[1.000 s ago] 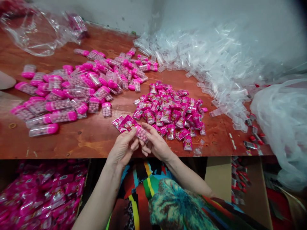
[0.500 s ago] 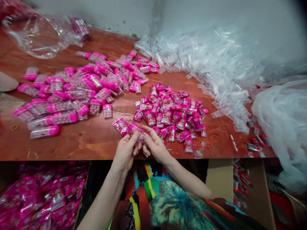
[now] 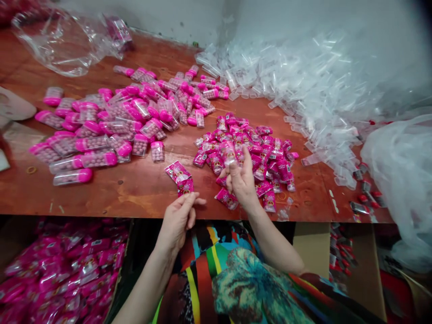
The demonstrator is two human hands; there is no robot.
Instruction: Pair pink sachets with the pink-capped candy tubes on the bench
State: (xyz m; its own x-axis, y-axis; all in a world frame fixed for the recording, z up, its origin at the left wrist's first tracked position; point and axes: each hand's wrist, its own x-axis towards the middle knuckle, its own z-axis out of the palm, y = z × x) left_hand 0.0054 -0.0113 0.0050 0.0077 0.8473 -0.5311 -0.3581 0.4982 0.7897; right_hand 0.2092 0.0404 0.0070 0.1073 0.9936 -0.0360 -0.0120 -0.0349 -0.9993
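Note:
My left hand [image 3: 180,218], near the table's front edge, pinches the lower end of a couple of flat pink printed wrappers [image 3: 178,172], which point away from me. My right hand [image 3: 241,180] holds up a pink-wrapped candy pack [image 3: 228,152] between thumb and fingers. Behind and around that hand lies a heap of similar pink packs [image 3: 266,155]. One pink pack [image 3: 227,198] rests just left of my right wrist. To the left spreads a pile of clear containers with pink caps [image 3: 97,143], filled with small pale pink balls.
Empty clear plastic containers [image 3: 290,76] are heaped along the wall at right. A translucent bag [image 3: 401,166] hangs over the right edge beside small red-capped containers [image 3: 366,186]. Below the table [image 3: 141,202], a box at left holds pink packs [image 3: 74,265]. Clear film [image 3: 64,45] lies back left.
My hands were together around a pink pack and have parted. The right has moved right and up with a pack; the left keeps the flat wrappers. The view has shifted slightly.

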